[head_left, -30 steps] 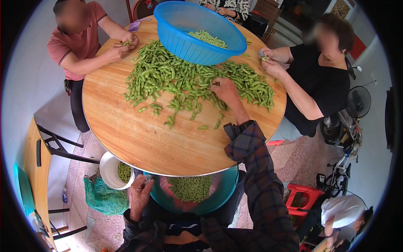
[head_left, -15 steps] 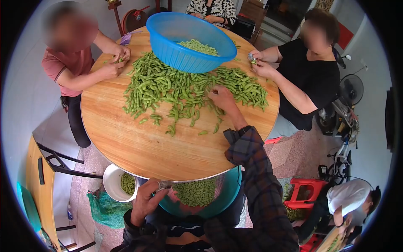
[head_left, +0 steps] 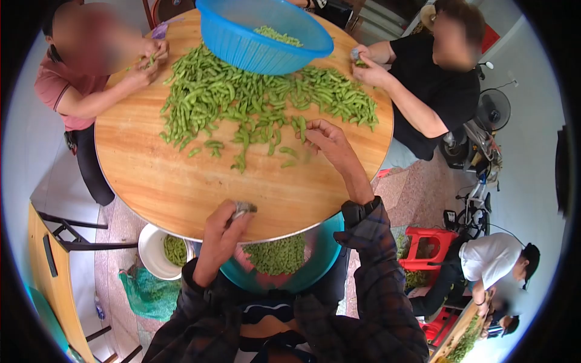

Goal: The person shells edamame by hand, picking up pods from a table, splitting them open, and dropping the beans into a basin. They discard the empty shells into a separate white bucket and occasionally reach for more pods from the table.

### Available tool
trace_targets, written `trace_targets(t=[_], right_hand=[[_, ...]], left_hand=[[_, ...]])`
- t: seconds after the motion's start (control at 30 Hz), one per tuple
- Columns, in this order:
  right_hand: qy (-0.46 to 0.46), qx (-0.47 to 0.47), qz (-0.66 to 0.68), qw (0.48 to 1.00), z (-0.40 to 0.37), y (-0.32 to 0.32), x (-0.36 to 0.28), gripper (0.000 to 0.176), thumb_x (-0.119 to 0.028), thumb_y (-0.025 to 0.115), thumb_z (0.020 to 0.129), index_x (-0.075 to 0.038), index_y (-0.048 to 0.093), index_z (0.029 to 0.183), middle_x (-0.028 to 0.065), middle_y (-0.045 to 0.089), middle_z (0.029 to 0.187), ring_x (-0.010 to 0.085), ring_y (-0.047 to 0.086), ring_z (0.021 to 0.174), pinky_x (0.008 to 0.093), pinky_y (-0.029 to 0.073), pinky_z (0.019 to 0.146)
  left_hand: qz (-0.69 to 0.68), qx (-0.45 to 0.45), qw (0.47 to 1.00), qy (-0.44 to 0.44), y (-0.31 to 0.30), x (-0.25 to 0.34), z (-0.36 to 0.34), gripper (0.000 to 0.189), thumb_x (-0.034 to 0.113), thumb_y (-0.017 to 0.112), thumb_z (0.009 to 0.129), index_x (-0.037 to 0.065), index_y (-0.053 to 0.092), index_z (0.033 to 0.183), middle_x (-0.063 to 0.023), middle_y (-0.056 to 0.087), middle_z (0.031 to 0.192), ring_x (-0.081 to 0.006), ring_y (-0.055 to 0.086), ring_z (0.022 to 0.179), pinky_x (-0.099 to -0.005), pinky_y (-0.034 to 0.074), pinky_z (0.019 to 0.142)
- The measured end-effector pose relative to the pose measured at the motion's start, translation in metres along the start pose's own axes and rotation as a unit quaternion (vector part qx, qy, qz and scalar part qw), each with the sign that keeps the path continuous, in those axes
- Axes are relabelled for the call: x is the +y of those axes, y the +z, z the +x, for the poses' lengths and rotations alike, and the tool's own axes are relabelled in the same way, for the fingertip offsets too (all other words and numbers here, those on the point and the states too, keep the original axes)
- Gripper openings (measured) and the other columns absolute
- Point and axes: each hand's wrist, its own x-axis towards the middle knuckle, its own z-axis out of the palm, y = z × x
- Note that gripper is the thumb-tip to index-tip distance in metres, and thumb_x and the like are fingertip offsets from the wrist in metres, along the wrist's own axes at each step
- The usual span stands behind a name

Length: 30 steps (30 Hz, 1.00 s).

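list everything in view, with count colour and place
table: one, wooden, centre
pods: heap, green, table's far half
basket: one, blue, table's far edge
basin: one, teal, below near edge, holding pods
bucket: one, white, floor left
mesh bag: one, green, beside bucket
stool: one, red, floor right
other people: at least three; red shirt left, black shirt right, white shirt lower right
left hand: near table edge, holding grey object
right hand: touching heap's near side

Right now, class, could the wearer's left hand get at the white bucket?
Probably yes: the left hand, gripping a grey object, sits at the table edge beside the white bucket, nothing between.
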Motion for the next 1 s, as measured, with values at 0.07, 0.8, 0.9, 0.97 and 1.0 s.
trace_targets(t=[0.07, 0.8, 0.9, 0.97, 1.0], right_hand=[[0.031, 0.002, -0.006, 1.000, -0.024, 0.025, -0.006, 0.026, -0.022, 0.065, 0.099, -0.003, 0.063, 0.116, 0.0028, 0.068, 0.105, 0.0071, 0.058, 0.082, 0.0229, 0.046, 0.068], [-0.127, 0.051, -0.128, 0.982, -0.120, 0.125, 0.020, 0.025, -0.002, 0.072, 0.089, 0.001, 0.069, 0.114, 0.0088, 0.067, 0.101, 0.0145, 0.063, 0.080, 0.0263, 0.051, 0.067], [-0.131, 0.049, -0.125, 0.982, -0.120, 0.124, 0.023, 0.025, -0.002, 0.073, 0.089, 0.000, 0.069, 0.113, 0.0092, 0.067, 0.101, 0.0154, 0.065, 0.082, 0.0275, 0.052, 0.068], [-0.132, 0.053, -0.128, 0.982, -0.120, 0.123, 0.023, 0.025, -0.002, 0.073, 0.089, 0.000, 0.069, 0.113, 0.0093, 0.067, 0.101, 0.0158, 0.065, 0.082, 0.0275, 0.052, 0.068], [-0.134, 0.054, -0.131, 0.981, -0.121, 0.123, 0.024, 0.025, -0.002, 0.073, 0.089, 0.000, 0.069, 0.113, 0.0094, 0.067, 0.101, 0.0163, 0.066, 0.083, 0.0276, 0.052, 0.069]], left_hand=[[-0.037, 0.003, 0.998, -0.041, 0.005, 0.001, 0.005, 0.012, 0.009, 0.063, 0.097, 0.001, 0.066, 0.106, -0.0009, 0.055, 0.077, -0.0098, 0.050, 0.067, -0.0252, 0.041, 0.061], [-0.121, -0.028, 0.992, -0.006, 0.027, -0.025, 0.013, 0.013, 0.015, 0.062, 0.102, 0.004, 0.057, 0.097, 0.0025, 0.055, 0.074, -0.0046, 0.051, 0.064, -0.0216, 0.041, 0.057], [-0.111, -0.031, 0.993, 0.000, 0.027, -0.025, 0.013, 0.013, 0.014, 0.062, 0.102, 0.004, 0.057, 0.096, 0.0028, 0.055, 0.074, -0.0042, 0.050, 0.064, -0.0216, 0.041, 0.057], [-0.104, -0.034, 0.994, 0.001, 0.028, -0.023, 0.012, 0.013, 0.014, 0.062, 0.102, 0.004, 0.057, 0.096, 0.0029, 0.054, 0.074, -0.0042, 0.050, 0.064, -0.0216, 0.041, 0.057], [-0.102, -0.034, 0.994, -0.004, 0.028, -0.022, 0.012, 0.013, 0.014, 0.062, 0.102, 0.004, 0.057, 0.095, 0.0029, 0.054, 0.074, -0.0041, 0.050, 0.064, -0.0215, 0.041, 0.057]])
